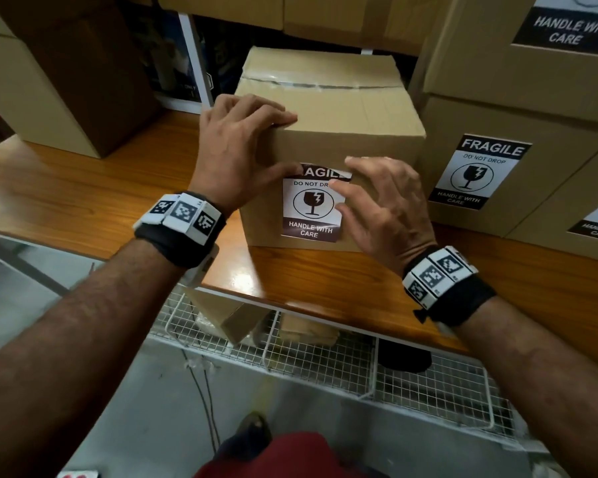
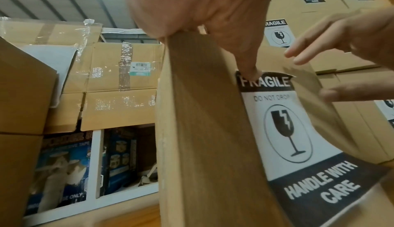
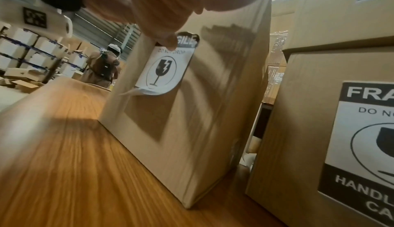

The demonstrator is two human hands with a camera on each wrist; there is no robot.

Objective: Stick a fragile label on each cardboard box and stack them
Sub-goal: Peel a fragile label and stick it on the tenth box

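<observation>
A sealed cardboard box (image 1: 342,108) stands on the wooden table (image 1: 83,188). A black-and-white fragile label (image 1: 311,208) lies on its front face. My left hand (image 1: 246,139) lies over the box's top front edge, and its thumb (image 2: 249,68) presses the label's top left corner. My right hand (image 1: 384,201) is spread with straight fingers, its index tip at the label's upper right. In the left wrist view the label (image 2: 283,129) curls off at its top right corner. In the right wrist view the label's (image 3: 164,68) lower edge stands off the box (image 3: 213,95).
Stacked boxes with fragile labels (image 1: 491,174) stand close on the right. Plain boxes (image 1: 49,81) fill the left and back. A white wire shelf (image 1: 325,357) holding small boxes hangs under the table. A person (image 3: 102,68) stands far off by shelving.
</observation>
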